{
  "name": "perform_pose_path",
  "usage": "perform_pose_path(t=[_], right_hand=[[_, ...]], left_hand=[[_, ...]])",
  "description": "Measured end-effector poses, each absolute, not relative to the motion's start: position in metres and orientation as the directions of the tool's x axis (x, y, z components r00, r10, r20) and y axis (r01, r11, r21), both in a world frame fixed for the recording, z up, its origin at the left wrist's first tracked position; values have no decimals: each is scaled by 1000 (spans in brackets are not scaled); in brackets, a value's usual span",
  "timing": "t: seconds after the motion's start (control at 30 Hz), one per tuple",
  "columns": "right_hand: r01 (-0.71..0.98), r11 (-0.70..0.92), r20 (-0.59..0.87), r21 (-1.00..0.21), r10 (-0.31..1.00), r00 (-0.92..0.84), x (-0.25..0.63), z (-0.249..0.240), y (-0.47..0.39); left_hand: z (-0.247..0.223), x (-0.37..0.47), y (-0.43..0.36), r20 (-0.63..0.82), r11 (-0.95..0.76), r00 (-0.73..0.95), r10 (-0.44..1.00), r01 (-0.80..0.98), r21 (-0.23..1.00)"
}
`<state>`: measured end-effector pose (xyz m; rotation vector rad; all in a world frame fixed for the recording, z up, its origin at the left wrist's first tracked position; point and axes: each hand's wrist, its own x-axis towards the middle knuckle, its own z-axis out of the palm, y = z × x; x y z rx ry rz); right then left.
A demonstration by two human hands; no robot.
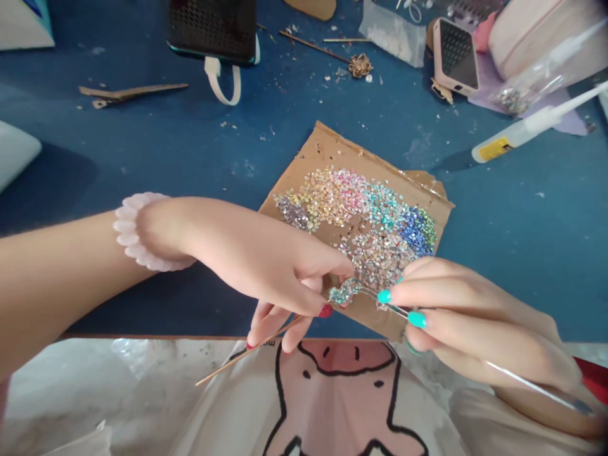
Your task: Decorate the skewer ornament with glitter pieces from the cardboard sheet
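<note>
speckled turquoise ornament [342, 292]; multicoloured flakes [382, 202]; brown cardboard [316, 149]; blue table [142, 139]

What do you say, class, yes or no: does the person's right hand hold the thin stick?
No: the left hand holds the thin stick, while the right hand holds metal tweezers.

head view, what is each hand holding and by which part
The left hand holds a thin stick near its sparkly end. The right hand holds tweezers partway along, nearer the tips than the back end.

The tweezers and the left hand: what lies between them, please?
In the head view, a small ornament covered with sparkling turquoise pieces lies between the left hand and the tweezers.
</note>
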<state>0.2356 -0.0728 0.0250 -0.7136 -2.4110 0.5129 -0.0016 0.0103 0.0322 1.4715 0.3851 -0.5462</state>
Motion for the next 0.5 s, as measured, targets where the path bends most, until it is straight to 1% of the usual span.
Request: perform_pose_path(t=[0.13, 0.2, 0.4, 0.5], right_hand=[[316, 811, 425, -493, 541, -726, 239, 25, -71], [316, 809, 417, -495, 541, -730, 240, 25, -70], [380, 766, 408, -519, 612, -677, 237, 24, -78], [426, 722, 367, -545, 663, -652, 235, 25, -84]], left_hand=[[30, -2, 10, -558, 9, 820, -128, 563, 826], [29, -2, 10, -555, 5, 823, -123, 560, 829], [29, -2, 12, -555, 7, 823, -116, 560, 829], [29, -2, 11, -554, 17, 823, -121, 560, 828]])
